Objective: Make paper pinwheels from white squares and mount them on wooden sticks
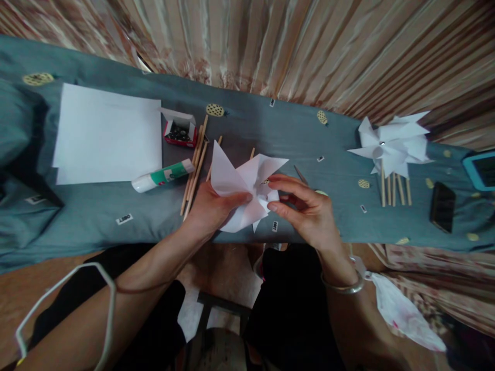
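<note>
A white paper pinwheel [235,178] with folded blades is held just above the cloth-covered table. My left hand [211,206] grips it from the left, thumb pressed near its centre and the other fingers hidden behind the paper. At its right side, my right hand [307,208] is curled with thumb and forefinger around a small bent flap of the same paper. Beneath and behind the pinwheel, wooden sticks [199,159] lie on the cloth, partly covered. The pointed tip of a grey metal tool [300,174] shows beyond my right fingers; the rest is hidden.
On the left are white paper sheets [108,136], a glue stick [164,175] and an open small box [180,129] of dark pieces. Finished pinwheels on sticks [392,147] lie piled at right, near a dark phone [443,207] and a blue-edged device [481,170]. A curtain [247,46] hangs behind.
</note>
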`<state>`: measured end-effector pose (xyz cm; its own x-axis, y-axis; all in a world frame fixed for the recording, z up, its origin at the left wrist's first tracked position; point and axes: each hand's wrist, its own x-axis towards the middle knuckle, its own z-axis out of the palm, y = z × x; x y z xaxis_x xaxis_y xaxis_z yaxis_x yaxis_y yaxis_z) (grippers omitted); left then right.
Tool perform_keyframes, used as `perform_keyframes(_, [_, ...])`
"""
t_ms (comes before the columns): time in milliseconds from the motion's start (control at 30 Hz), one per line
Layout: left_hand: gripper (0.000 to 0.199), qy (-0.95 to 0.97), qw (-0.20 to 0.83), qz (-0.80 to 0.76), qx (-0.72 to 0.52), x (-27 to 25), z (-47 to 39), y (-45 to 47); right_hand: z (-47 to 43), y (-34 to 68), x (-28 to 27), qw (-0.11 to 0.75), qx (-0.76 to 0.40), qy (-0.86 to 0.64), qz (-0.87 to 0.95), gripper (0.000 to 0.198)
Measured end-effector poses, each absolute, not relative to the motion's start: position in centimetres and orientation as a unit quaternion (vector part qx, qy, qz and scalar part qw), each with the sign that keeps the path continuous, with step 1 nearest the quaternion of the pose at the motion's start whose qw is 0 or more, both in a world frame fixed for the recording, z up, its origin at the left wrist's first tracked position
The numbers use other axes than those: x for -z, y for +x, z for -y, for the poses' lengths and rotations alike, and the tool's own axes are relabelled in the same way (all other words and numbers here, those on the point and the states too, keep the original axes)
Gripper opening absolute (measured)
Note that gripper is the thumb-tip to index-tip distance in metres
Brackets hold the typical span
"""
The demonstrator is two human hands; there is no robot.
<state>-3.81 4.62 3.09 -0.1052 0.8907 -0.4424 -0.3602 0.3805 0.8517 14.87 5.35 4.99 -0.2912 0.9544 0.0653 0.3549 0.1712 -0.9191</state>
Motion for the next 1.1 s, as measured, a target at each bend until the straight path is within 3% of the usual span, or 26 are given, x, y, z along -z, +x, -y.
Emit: perform_keyframes(1100, [0.018, 0.29, 0.609, -0.566, -0.474, -4.1, -4.2, -3.6, -4.9, 13.1, -3.9, 0.383, -0.39, -0.532, 0.647, 0.026])
